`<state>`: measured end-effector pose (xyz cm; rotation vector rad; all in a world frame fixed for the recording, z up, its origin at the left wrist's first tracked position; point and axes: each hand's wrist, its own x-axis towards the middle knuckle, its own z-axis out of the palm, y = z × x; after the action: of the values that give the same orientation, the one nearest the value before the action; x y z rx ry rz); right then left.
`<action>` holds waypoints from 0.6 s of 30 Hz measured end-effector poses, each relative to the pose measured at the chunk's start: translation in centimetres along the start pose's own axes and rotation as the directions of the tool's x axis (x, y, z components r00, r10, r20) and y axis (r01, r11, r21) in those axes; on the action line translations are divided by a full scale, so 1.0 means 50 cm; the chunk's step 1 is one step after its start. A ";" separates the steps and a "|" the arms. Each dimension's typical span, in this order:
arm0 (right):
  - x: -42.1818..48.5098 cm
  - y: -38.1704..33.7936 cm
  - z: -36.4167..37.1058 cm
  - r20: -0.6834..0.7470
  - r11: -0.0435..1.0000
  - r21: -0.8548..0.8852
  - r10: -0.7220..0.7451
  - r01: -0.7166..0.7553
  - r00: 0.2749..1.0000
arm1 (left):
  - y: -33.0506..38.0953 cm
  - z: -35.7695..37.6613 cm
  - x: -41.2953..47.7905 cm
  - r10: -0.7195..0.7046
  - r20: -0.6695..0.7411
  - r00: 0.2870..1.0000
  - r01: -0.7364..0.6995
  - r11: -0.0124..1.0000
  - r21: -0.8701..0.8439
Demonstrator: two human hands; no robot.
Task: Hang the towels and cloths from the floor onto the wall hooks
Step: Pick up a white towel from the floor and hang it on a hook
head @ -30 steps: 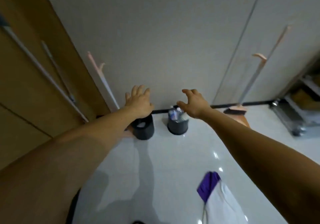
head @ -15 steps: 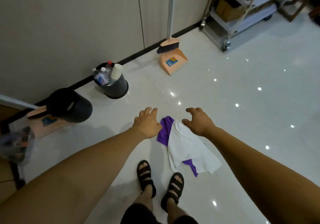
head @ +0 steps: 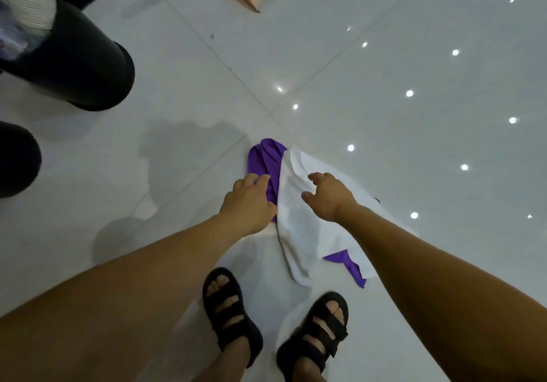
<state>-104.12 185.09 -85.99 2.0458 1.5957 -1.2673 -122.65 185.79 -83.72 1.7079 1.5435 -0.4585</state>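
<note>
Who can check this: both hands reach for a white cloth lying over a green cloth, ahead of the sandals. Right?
Not quite: the head view shows the lower cloth is purple, not green. Otherwise right: the left hand and right hand reach for the white cloth lying over it, ahead of the sandals.

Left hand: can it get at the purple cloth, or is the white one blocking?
Probably yes. The upper end of the purple cloth lies uncovered by the white cloth, and the left hand is at that bare part with nothing between.
</note>
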 end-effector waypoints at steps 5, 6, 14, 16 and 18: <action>0.172 0.035 0.129 -0.034 0.999 0.045 0.032 -0.031 0.999 | -0.072 0.111 0.107 0.000 -0.017 1.000 -0.001 1.000 -0.028; 0.189 0.038 0.148 -0.049 0.997 0.060 0.050 -0.047 0.998 | -0.086 0.123 0.114 -0.005 -0.021 1.000 0.004 0.999 -0.036; 0.075 0.001 0.143 -0.021 0.999 -0.030 0.010 -0.010 1.000 | -0.106 0.080 0.029 0.024 0.000 1.000 -0.024 0.999 -0.045; 0.000 -0.029 0.081 -0.083 0.993 0.097 -0.065 0.073 0.994 | -0.076 0.026 -0.013 0.082 0.028 0.996 -0.080 0.995 -0.054; -0.081 -0.063 0.001 -0.061 0.940 0.320 -0.108 0.122 0.992 | -0.036 -0.046 -0.060 0.157 0.051 0.986 -0.151 0.982 -0.116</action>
<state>-107.02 183.56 -82.05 2.2055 1.6381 -1.6333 -125.46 185.38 -80.67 1.6960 1.3567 -0.3344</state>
